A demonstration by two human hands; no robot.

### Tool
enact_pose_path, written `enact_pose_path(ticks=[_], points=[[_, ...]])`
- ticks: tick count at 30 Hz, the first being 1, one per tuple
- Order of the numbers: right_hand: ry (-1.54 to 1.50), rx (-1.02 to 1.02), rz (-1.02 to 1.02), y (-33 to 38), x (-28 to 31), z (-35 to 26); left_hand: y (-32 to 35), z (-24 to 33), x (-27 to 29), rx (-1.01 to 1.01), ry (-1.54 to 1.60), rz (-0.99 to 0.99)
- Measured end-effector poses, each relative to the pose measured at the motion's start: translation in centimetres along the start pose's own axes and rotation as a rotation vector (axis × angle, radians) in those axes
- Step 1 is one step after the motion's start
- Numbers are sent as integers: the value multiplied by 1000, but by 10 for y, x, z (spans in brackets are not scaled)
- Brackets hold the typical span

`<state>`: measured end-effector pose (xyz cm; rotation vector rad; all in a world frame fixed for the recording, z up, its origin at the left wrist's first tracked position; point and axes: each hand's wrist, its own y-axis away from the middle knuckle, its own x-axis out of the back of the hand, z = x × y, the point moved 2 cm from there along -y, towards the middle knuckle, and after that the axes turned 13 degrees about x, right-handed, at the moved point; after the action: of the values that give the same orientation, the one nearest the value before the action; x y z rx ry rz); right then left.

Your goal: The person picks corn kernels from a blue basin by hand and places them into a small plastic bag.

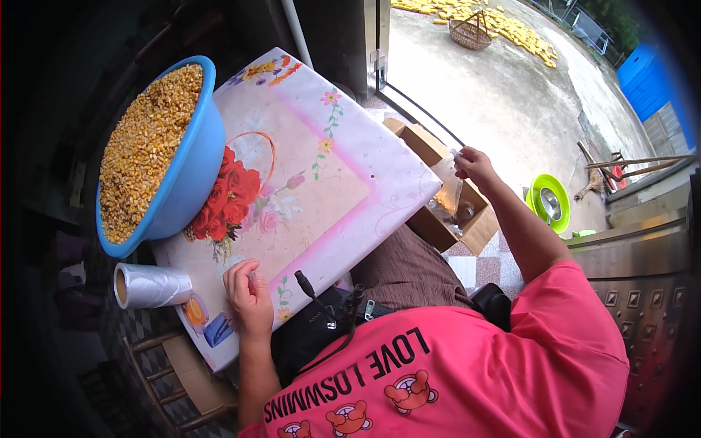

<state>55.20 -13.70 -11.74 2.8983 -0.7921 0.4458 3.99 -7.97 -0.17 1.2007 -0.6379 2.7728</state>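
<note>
My right hand [475, 165] is stretched out past the table's right corner, closed on the top of a clear plastic bag [450, 188] with something yellow in its lower part. The bag hangs at an open cardboard box [478, 228] on the floor, where other clear plastic shows. My left hand [250, 293] rests at the table's near left side, fingers curled together; whatever they may hold is hidden. Beside it lies a roll of clear plastic bags [157, 285]. A large blue basin [208, 139] heaped with corn kernels [150, 157] stands at the table's far left.
A flower-patterned cloth covers the table [321, 212]. Below its left edge stands a chair [164, 394] with cardboard on it. Beyond the doorway are a green basin [537, 196], a wicker basket [469, 36] and corn cobs [522, 36] spread over the ground. A black cable [332, 343] hangs before me.
</note>
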Motion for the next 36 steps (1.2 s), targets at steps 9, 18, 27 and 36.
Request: enact_pose_path(ticks=[9, 18, 27, 36], points=[[-246, -319, 193, 23, -30, 87, 1, -4, -1, 69, 17, -26], [-294, -565, 301, 45, -15, 131, -1, -4, -1, 61, 23, -21], [-368, -371, 321, 81, 16, 69, 1, -5, 0, 69, 25, -21], [977, -193, -140, 94, 16, 114, 0, -3, 0, 54, 21, -27]])
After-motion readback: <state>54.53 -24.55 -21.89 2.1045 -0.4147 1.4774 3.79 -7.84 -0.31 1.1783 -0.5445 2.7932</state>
